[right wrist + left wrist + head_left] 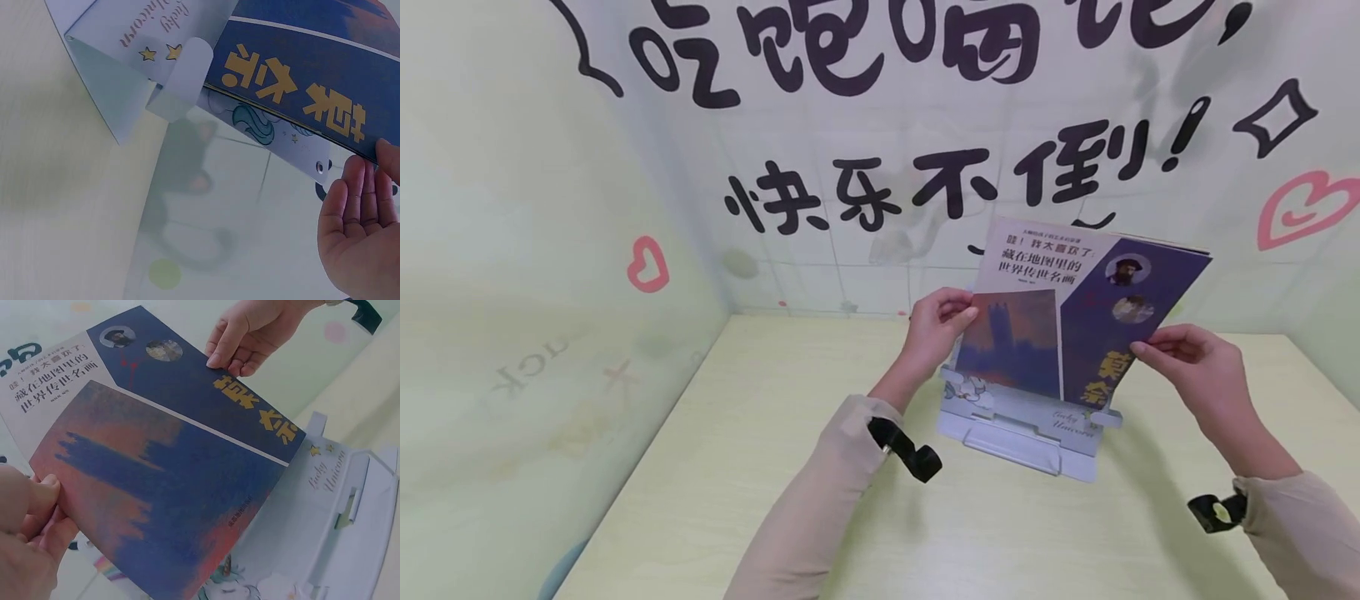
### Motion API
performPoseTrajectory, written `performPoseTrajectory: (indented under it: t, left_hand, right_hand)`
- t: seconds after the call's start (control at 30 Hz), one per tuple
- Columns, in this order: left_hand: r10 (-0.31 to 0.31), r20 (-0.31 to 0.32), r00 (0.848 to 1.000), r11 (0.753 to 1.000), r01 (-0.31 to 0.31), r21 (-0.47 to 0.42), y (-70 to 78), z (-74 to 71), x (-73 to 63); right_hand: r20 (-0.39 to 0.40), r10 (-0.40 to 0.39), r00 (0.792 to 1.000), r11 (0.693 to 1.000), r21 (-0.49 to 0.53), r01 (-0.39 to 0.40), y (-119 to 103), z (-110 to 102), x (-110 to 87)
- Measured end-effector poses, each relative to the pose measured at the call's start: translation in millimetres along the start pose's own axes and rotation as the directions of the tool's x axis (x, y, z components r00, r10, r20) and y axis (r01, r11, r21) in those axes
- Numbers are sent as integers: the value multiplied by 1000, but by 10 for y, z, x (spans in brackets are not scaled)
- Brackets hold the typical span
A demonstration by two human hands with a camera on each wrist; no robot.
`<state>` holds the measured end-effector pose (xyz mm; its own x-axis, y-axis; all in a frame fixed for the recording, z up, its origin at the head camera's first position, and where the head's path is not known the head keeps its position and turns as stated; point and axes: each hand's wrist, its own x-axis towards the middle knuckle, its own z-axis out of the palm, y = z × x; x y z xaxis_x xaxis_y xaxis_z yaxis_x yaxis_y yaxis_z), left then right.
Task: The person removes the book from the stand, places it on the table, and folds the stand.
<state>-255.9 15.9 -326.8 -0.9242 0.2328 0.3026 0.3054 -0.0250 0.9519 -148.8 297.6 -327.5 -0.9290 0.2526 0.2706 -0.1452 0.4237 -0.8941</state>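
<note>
Thumbs and fingers of the left hand (936, 323) and right hand (1198, 362) pinch a tilted book (1018, 337) at a unicorn stand (1018, 437) near the desk (775, 417)'s back edge; uneven release might tip it sideways.

Qty: 1 L hand (942, 318) + 1 R hand (1206, 367), tot. 2. Sleeves (820, 500): 2. Blk wrist mounts (917, 461): 2. 1 bk (1033, 333), pg. count can't be told; on its front, 2 rd. portraits (1127, 270) & 2 lg. gold chars (1117, 365). 1 stand (1015, 429), its lettering (326, 478) = 2 words, w/ 2 gold stars (147, 54) right by it. 1 counter (760, 417). Prints behind, per head view: 2 pink hearts (647, 264), 1 4-pt. sparkle (1275, 118), 1 excl. mark (1187, 133) & 4 blk chars (953, 185) in the lower row.
</note>
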Motion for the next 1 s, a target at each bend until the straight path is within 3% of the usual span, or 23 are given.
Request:
performPoseTrajectory:
  t: [0.2, 0.43, 0.6, 0.73, 1.0]
  left_hand:
    - [-11, 5, 1000, 1000, 11, -24, 177, 118, -53]
    - [-37, 17, 999, 996, 38, -77, 307, 286, -156]
    - [-65, 45, 997, 991, 70, -115, 330, 427, -237]
    - [-110, 55, 992, 983, 116, -142, 322, 562, -313]
    - [-194, 85, 977, 962, 207, -180, 260, 884, -498]
  right_hand:
    - [-31, -2, 1000, 998, 67, 4, -75, -141, -24]
    - [-70, -25, 997, 999, 31, 27, -104, -326, -67]
    - [-81, -30, 996, 999, 12, 31, -61, -479, -101]
    - [-69, -22, 997, 998, -63, 17, -3, -622, -141]
    - [7, -20, 1000, 1000, -15, 20, 212, -944, -162]
